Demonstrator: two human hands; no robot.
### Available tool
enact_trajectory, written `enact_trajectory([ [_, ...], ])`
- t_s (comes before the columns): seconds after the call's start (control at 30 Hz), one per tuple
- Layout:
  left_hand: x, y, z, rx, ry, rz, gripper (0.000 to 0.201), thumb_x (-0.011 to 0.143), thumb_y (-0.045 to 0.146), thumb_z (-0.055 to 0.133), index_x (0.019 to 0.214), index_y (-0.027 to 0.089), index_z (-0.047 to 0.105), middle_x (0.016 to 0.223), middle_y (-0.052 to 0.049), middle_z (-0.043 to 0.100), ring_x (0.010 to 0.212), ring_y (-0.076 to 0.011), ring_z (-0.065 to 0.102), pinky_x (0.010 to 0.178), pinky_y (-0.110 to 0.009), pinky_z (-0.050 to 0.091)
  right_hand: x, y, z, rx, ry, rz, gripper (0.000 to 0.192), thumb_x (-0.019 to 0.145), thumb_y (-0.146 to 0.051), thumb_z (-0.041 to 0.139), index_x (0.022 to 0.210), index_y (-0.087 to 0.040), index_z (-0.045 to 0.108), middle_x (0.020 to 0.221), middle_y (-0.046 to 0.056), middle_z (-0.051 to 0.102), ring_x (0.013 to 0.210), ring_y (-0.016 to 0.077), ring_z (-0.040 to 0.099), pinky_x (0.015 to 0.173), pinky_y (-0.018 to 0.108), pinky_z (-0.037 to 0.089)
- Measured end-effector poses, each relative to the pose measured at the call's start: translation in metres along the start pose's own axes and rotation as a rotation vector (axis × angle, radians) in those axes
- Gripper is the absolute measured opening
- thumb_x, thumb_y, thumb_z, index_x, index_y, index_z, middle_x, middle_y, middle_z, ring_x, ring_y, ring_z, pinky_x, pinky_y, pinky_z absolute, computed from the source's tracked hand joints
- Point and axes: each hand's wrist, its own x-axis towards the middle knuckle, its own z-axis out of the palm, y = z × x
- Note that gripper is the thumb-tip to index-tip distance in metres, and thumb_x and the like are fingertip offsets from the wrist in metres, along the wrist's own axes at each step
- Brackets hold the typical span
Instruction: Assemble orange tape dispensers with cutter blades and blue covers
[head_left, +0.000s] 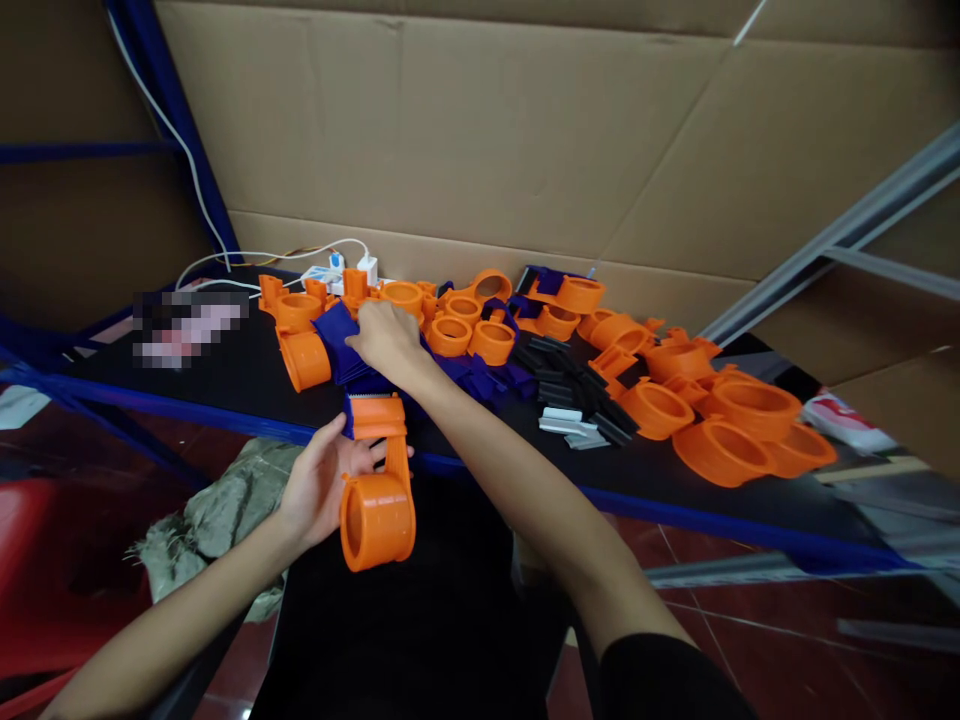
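My left hand (322, 480) holds an orange tape dispenser (379, 520) in front of the table edge. The dispenser has a wide ring at its lower end and a toothed blade with a dark blue piece at its upper end. My right hand (388, 338) reaches over the table among the parts, its fingers curled down. Its thumb side lies against a dark blue flat piece (337, 338), and whatever the fingertips grip is hidden. More orange dispensers (304, 360) stand around that hand, and further blue pieces (480, 378) lie beneath the wrist.
To the right are a heap of black strips (562, 375), a few silver strips (570, 425) and a pile of orange dispensers (720, 450). A white power strip (322, 275) with cables sits at the back. Cardboard (450, 130) walls the rear. Below left are a woven sack (240, 500) and a red stool (60, 570).
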Motion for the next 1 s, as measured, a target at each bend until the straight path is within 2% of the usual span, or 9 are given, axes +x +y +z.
enact_trajectory([
  [0.17, 0.004, 0.003, -0.001, -0.013, 0.04, 0.041, 0.048, 0.093, 0.044, 0.051, 0.126, 0.011, 0.061, 0.116, -0.016, 0.071, 0.103, -0.0318, 0.07, 0.088, -0.044, 0.057, 0.004, 0.007, 0.005, 0.024, 0.16, 0.028, 0.014, 0.089, -0.021, 0.061, 0.099, -0.016, 0.07, 0.105, 0.015, 0.072, 0.102, 0.0317, 0.068, 0.086, 0.043, 0.055],
  [0.3, 0.003, 0.006, 0.0, -0.021, 0.043, 0.054, 0.049, 0.094, 0.044, 0.048, 0.124, 0.008, 0.063, 0.114, -0.017, 0.071, 0.099, -0.0303, 0.071, 0.085, -0.043, 0.058, -0.005, 0.01, -0.004, 0.156, 0.379, -0.082, 0.018, 0.095, -0.019, 0.05, 0.105, -0.016, 0.065, 0.108, 0.012, 0.07, 0.099, 0.0243, 0.067, 0.088, 0.037, 0.053],
  [0.43, 0.0, 0.004, 0.002, -0.022, 0.052, 0.091, 0.046, 0.094, 0.043, 0.049, 0.124, 0.011, 0.063, 0.116, -0.015, 0.071, 0.099, -0.0288, 0.071, 0.087, -0.042, 0.058, -0.047, 0.012, -0.022, 0.172, 0.633, -0.269, 0.017, 0.097, -0.021, 0.049, 0.107, -0.018, 0.062, 0.111, 0.008, 0.068, 0.098, 0.0203, 0.065, 0.086, 0.032, 0.051],
  [0.57, -0.004, 0.0, 0.01, 0.001, 0.076, 0.215, 0.049, 0.093, 0.046, 0.051, 0.129, 0.014, 0.062, 0.118, -0.013, 0.071, 0.105, -0.0293, 0.069, 0.092, -0.041, 0.055, -0.111, 0.023, -0.029, 0.129, 0.743, -0.423, 0.012, 0.094, -0.017, 0.054, 0.1, -0.018, 0.064, 0.094, 0.008, 0.069, 0.094, 0.0212, 0.063, 0.084, 0.034, 0.051],
  [0.67, -0.007, -0.004, 0.018, 0.029, 0.094, 0.274, 0.05, 0.092, 0.047, 0.052, 0.13, 0.016, 0.061, 0.118, -0.013, 0.072, 0.11, -0.0306, 0.067, 0.096, -0.042, 0.053, -0.151, 0.033, -0.022, 0.19, 0.724, -0.461, 0.011, 0.088, -0.012, 0.059, 0.095, -0.019, 0.063, 0.09, 0.007, 0.069, 0.093, 0.0214, 0.064, 0.083, 0.036, 0.053],
  [0.77, -0.01, -0.009, 0.024, 0.064, 0.134, 0.292, 0.047, 0.091, 0.046, 0.055, 0.128, 0.017, 0.062, 0.118, -0.013, 0.072, 0.111, -0.0307, 0.067, 0.096, -0.043, 0.053, -0.175, 0.039, -0.013, 0.39, 0.592, -0.446, 0.015, 0.085, -0.01, 0.061, 0.095, -0.021, 0.059, 0.106, 0.008, 0.071, 0.106, 0.0219, 0.066, 0.09, 0.039, 0.054],
  [0.93, -0.017, -0.014, 0.026, 0.134, 0.253, 0.311, 0.046, 0.083, 0.043, 0.071, 0.12, 0.017, 0.064, 0.113, -0.012, 0.074, 0.108, -0.0319, 0.069, 0.092, -0.042, 0.056, -0.188, 0.041, -0.005, 0.828, 0.259, -0.307, 0.017, 0.086, -0.017, 0.066, 0.097, -0.023, 0.054, 0.13, 0.011, 0.065, 0.118, 0.0214, 0.065, 0.095, 0.037, 0.055],
  [1.0, -0.02, -0.015, 0.026, 0.146, 0.266, 0.307, 0.048, 0.081, 0.044, 0.074, 0.121, 0.018, 0.064, 0.111, -0.012, 0.075, 0.108, -0.0324, 0.069, 0.09, -0.042, 0.056, -0.188, 0.042, -0.004, 0.922, 0.183, -0.275, 0.018, 0.087, -0.021, 0.069, 0.096, -0.023, 0.054, 0.133, 0.011, 0.063, 0.122, 0.0225, 0.063, 0.099, 0.04, 0.054],
])
